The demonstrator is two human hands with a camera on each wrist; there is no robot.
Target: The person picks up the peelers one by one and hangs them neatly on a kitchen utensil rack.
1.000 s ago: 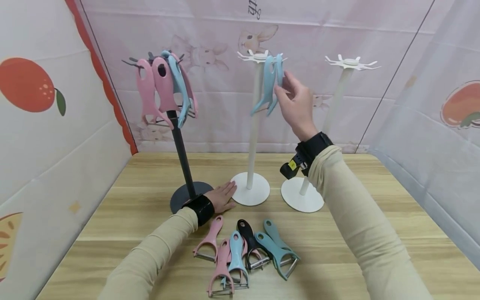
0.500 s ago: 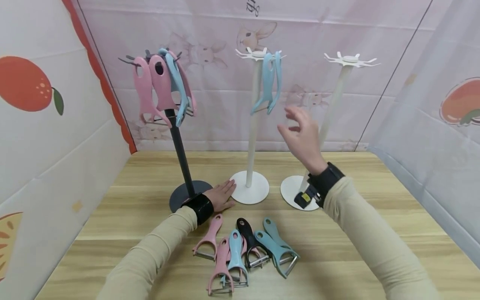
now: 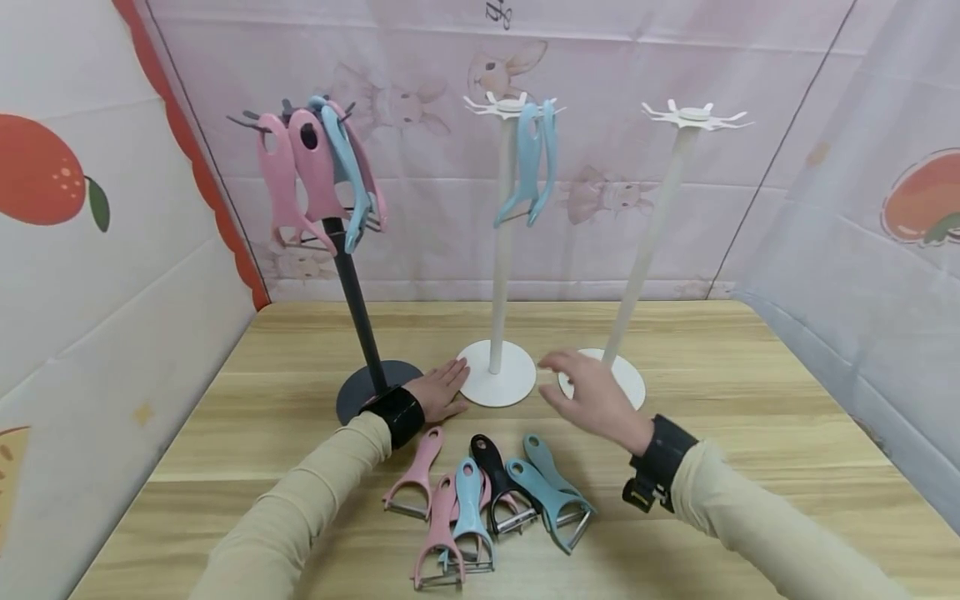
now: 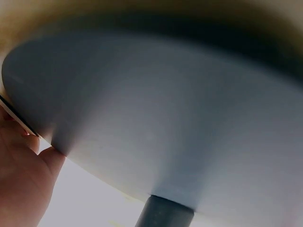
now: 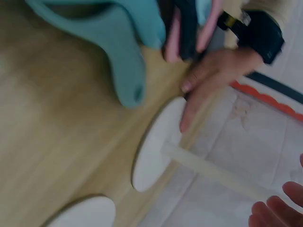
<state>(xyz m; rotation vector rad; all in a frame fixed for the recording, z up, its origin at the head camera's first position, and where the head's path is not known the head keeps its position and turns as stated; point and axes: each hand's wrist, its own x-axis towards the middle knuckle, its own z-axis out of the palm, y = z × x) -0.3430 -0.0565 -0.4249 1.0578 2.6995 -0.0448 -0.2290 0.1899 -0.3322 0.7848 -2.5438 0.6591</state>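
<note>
My left hand (image 3: 440, 392) lies with straight fingers at the edge of the middle white stand's round base (image 3: 513, 382); its wrist is over the black stand's base (image 3: 356, 396). My right hand (image 3: 596, 398) is in the air in front of the right white stand's base (image 3: 632, 387), fingers loosely bent and holding nothing. Below the hands lies a pile of Y-shaped peelers: a black peeler (image 3: 489, 461), a light blue peeler (image 3: 468, 492), pink peelers (image 3: 441, 517) and two teal peelers (image 3: 546, 492). Two light blue peelers (image 3: 528, 158) hang from the middle stand.
On the black stand (image 3: 358, 308) at left hang several pink peelers (image 3: 313, 162) and a light blue peeler (image 3: 347, 167). The right white stand (image 3: 645, 250) carries bare hooks at its top. Printed cloth walls (image 3: 615, 75) close off the back and sides of the wooden table (image 3: 750, 400).
From beside the hanging light blue peelers, my right hand has come away and dropped down toward the table. My left hand has stayed at the middle stand's base.
</note>
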